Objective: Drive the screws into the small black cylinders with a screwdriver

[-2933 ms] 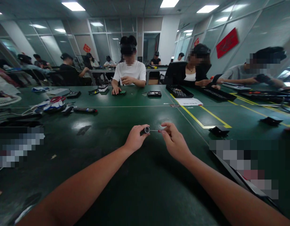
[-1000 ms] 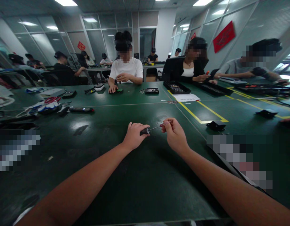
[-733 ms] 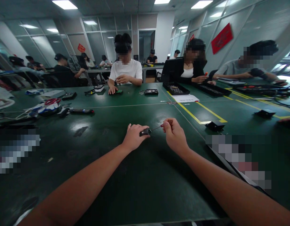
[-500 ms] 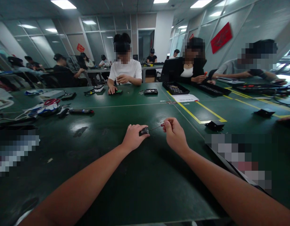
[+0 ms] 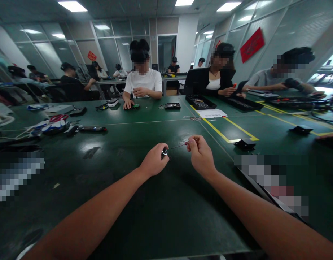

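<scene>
My left hand [image 5: 154,159] is closed around a small black cylindrical part [image 5: 164,152] with a bright ring at its end, which faces right. Most of that part is hidden by my fingers, and its exact kind does not show. In a pinch grip, my right hand [image 5: 201,153] has a thin screwdriver [image 5: 185,143] by its red handle. The shaft points left at the cylinder, and a small gap lies between its tip and the part. Both hands are over the middle of the green table [image 5: 144,224].
A black pen-like tool [image 5: 92,129] and a heap of cables and gloves [image 5: 54,124] lie on the left. Black brackets [image 5: 245,144] sit on the right near yellow tape. Across the table, a person in a white shirt [image 5: 143,83] works near black trays [image 5: 200,102].
My left hand has turned the black cylinder, so its ringed end shows more toward me and less of its side is visible. My right hand with the screwdriver stays nearly still.
</scene>
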{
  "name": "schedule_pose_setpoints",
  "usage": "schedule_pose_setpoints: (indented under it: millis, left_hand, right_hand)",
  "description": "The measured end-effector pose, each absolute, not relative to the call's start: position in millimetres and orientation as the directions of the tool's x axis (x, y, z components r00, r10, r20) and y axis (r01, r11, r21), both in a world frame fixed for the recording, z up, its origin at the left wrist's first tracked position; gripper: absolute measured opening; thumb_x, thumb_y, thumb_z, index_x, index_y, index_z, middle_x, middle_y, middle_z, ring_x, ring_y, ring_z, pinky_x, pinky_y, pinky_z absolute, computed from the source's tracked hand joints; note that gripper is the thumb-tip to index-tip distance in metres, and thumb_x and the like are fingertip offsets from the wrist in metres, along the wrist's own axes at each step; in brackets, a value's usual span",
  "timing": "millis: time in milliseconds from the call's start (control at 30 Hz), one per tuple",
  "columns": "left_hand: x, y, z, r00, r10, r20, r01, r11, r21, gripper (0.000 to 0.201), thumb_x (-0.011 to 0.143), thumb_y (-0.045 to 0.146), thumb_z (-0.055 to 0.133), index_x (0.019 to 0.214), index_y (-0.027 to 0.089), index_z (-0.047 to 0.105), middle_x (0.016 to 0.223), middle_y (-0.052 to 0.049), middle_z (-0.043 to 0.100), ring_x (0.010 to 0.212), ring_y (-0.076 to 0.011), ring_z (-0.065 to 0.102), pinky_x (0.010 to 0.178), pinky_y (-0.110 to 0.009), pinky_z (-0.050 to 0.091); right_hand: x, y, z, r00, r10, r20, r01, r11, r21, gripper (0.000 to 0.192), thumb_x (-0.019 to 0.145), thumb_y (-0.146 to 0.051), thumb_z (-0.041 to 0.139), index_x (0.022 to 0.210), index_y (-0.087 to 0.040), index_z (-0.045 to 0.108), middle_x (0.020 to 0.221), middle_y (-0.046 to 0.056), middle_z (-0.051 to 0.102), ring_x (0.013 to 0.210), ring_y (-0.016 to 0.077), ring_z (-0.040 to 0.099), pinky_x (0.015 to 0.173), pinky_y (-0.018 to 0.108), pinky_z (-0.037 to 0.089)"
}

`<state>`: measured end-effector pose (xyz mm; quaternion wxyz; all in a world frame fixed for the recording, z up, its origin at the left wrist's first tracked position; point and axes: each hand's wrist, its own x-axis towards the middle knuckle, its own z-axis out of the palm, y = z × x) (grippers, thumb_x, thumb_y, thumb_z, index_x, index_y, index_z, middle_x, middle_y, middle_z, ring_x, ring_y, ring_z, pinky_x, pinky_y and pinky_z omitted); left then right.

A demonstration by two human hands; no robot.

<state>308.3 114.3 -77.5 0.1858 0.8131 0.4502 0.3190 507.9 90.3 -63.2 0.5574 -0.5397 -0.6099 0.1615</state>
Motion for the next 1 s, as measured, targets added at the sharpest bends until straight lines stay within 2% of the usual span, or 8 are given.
schedule_pose_setpoints:
  millis: [100,200,333,533,667,867,1000]
  left_hand:
    - [309,112,-78,0.474,0.827,0.303,0.665,-0.562,0.492,0.013,0.085,0.018,0.061,0.097,0.021,0.060,0.096,-0.004,0.065,0.089,-0.0219,0.062,0.078,-0.036,0.050]
    - [309,112,-81,0.533,0.811,0.241,0.697,-0.583,0.419,0.012,0.088,0.024,0.063,0.100,0.022,0.064,0.097,-0.004,0.066,0.087,-0.0226,0.063,0.073,-0.036,0.050]
    - [309,114,-83,0.507,0.840,0.194,0.754,-0.541,0.372,0.022,0.091,0.030,0.062,0.112,0.025,0.067,0.102,-0.006,0.067,0.090,-0.0245,0.064,0.073,-0.036,0.051]
    - [312,114,-75,0.504,0.858,0.102,0.794,-0.506,0.336,0.025,0.092,0.043,0.061,0.106,0.025,0.071,0.101,-0.006,0.067,0.090,-0.0248,0.064,0.072,-0.035,0.051]
    - [313,112,-69,0.523,0.851,0.054,0.809,-0.515,0.283,0.029,0.092,0.047,0.060,0.110,0.027,0.070,0.105,-0.004,0.066,0.092,-0.0235,0.063,0.071,-0.034,0.049]
    - [315,110,-70,0.477,0.875,0.081,0.829,-0.479,0.290,0.032,0.100,0.038,0.041,0.105,0.021,0.068,0.100,-0.006,0.067,0.086,-0.0208,0.063,0.066,-0.032,0.045]
    - [315,109,-73,0.456,0.881,0.128,0.808,-0.470,0.357,0.031,0.101,0.036,0.039,0.104,0.020,0.066,0.095,-0.005,0.068,0.083,-0.0200,0.063,0.068,-0.032,0.044]
  right_hand:
    - [508,90,-61,0.209,0.838,0.505,0.481,0.361,-0.799,0.020,0.099,-0.040,0.044,0.096,-0.023,0.055,0.076,0.002,0.064,0.070,0.0194,0.060,0.069,0.035,0.046]
    - [507,89,-60,0.206,0.840,0.501,0.470,0.364,-0.804,0.019,0.098,-0.039,0.044,0.095,-0.024,0.055,0.078,0.002,0.065,0.070,0.0195,0.061,0.070,0.035,0.046]
    - [507,88,-61,0.194,0.846,0.496,0.473,0.362,-0.803,0.019,0.098,-0.040,0.045,0.095,-0.023,0.055,0.077,0.002,0.065,0.070,0.0194,0.061,0.070,0.035,0.046]
    - [507,88,-62,0.183,0.848,0.498,0.474,0.368,-0.800,0.021,0.098,-0.040,0.045,0.095,-0.023,0.056,0.077,0.003,0.065,0.070,0.0194,0.061,0.070,0.034,0.046]
    - [506,89,-63,0.184,0.845,0.501,0.467,0.374,-0.801,0.022,0.098,-0.041,0.045,0.094,-0.023,0.056,0.077,0.003,0.066,0.069,0.0193,0.061,0.069,0.035,0.046]
    - [507,90,-64,0.176,0.846,0.503,0.467,0.378,-0.799,0.021,0.098,-0.040,0.046,0.094,-0.023,0.056,0.076,0.002,0.065,0.070,0.0191,0.061,0.070,0.034,0.046]
    - [507,89,-62,0.173,0.836,0.521,0.474,0.393,-0.788,0.020,0.098,-0.039,0.046,0.095,-0.023,0.056,0.075,0.001,0.064,0.069,0.0187,0.061,0.069,0.034,0.045]
